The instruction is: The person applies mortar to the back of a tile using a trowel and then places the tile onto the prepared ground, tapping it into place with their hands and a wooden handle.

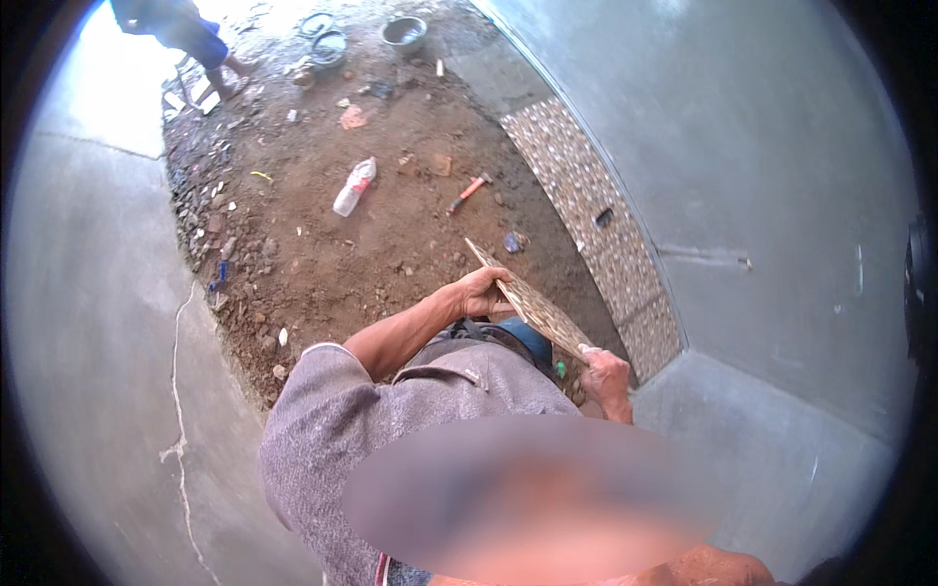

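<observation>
A pebble-patterned tile [540,313] is held at a tilt in front of my body, seen nearly edge-on. My left hand [483,291] is closed on its far left part, with the thumb over the top edge. At the near right end, my right hand [606,379] grips the same tile, its fingers wrapped round the corner. Just right of the held tile runs a strip of laid pebble-patterned tiles [572,161] along the foot of the wall. A small dark object [604,218] sits on that strip.
Bare soil [322,264] lies ahead, with a hammer [468,194], a plastic bottle [355,187] and rubble. Buckets [405,35] stand at the far end. A grey wall [772,176] rises on the right; a cracked concrete slab [107,322] borders the left. Another person's leg [210,54] shows far left.
</observation>
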{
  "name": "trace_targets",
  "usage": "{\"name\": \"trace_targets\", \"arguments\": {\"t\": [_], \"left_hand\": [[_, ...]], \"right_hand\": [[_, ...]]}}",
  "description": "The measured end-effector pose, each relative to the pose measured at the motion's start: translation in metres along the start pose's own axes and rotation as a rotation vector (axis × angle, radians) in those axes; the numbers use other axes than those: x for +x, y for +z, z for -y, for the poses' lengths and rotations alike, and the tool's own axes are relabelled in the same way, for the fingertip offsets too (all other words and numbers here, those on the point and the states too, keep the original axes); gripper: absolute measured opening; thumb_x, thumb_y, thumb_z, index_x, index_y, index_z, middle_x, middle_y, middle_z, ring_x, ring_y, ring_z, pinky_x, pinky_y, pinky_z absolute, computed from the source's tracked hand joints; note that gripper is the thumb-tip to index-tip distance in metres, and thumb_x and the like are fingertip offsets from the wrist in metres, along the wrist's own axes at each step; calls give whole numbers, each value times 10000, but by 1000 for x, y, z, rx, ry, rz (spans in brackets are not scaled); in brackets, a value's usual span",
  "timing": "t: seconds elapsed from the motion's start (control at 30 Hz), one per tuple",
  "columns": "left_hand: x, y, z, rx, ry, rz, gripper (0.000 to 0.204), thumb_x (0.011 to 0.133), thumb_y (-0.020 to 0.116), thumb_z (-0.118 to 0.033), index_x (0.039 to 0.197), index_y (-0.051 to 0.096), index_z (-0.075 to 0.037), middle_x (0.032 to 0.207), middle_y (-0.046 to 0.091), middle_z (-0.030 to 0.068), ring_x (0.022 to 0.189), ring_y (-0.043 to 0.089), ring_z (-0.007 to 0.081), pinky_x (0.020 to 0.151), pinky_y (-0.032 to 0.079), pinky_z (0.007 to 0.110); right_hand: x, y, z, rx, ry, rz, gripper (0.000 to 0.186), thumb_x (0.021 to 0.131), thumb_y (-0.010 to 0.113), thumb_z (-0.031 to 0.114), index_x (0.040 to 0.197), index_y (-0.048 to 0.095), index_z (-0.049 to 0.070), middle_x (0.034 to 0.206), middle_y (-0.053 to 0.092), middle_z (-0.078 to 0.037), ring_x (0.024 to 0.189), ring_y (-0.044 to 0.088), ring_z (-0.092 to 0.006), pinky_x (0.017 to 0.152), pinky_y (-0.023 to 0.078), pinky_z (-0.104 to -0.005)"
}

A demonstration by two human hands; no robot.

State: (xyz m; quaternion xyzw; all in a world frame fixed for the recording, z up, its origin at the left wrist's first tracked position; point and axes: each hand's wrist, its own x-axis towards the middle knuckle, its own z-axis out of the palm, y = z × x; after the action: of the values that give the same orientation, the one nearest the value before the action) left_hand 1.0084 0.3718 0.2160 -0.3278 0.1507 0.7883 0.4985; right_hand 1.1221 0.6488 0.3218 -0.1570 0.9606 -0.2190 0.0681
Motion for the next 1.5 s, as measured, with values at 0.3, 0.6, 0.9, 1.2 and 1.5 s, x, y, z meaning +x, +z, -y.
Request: {"name": "trace_targets", "arguments": {"t": [0.3, 0.6, 0.9, 1.2, 1.5], "left_hand": [[-39, 59, -85, -108, 404, -65, 468, 807, 430, -5, 1252, 299, 59, 1262, 415, 205, 1159, 463, 307, 999, 392, 465], [-12, 105, -244, -22, 573, -319, 557, 800, 393, 20, 1309, 175, 84, 1302, 344, 239, 1214, 393, 347, 1013, 367, 506], [-7, 148, -378, 64, 716, -281, 504, 802, 437, -3, 1263, 265, 106, 1237, 428, 208, 1155, 462, 324, 988, 409, 478], [14, 140, -582, 183, 509, -152, 593, 801, 464, 2, 1319, 184, 70, 1301, 365, 229, 1190, 426, 339, 1004, 383, 486], [2, 79, -902, 960, 55, -619, 633, 864, 470, -558, 1068, 571, 33, 936, 654, 142, 846, 627, 275, 732, 484, 370]], "right_hand": [[166, 17, -62, 39, -84, -57, 209, 695, 578, 19, 885, 660, 50, 836, 649, -151, 815, 624, -314, 742, 491, -393], [365, 82, -112, 263, -37, -131, 238, 778, 568, 130, 979, 651, 36, 1012, 623, -194, 988, 571, -352, 869, 443, -396], [502, 61, -72, 2179, 1006, -129, 615, 783, 543, 157, 1329, 313, -7, 1295, 450, -190, 1180, 447, -330, 987, 365, -430], [689, 81, -26, 2355, 1145, -300, 471, 789, 465, 24, 1223, 342, -109, 1151, 503, -227, 1044, 544, -320, 900, 466, -455], [881, 72, 53, 1907, 984, -894, 604, 660, 542, -79, 1237, 384, 6, 1126, 503, -96, 1029, 516, -237, 892, 427, -348]]}}
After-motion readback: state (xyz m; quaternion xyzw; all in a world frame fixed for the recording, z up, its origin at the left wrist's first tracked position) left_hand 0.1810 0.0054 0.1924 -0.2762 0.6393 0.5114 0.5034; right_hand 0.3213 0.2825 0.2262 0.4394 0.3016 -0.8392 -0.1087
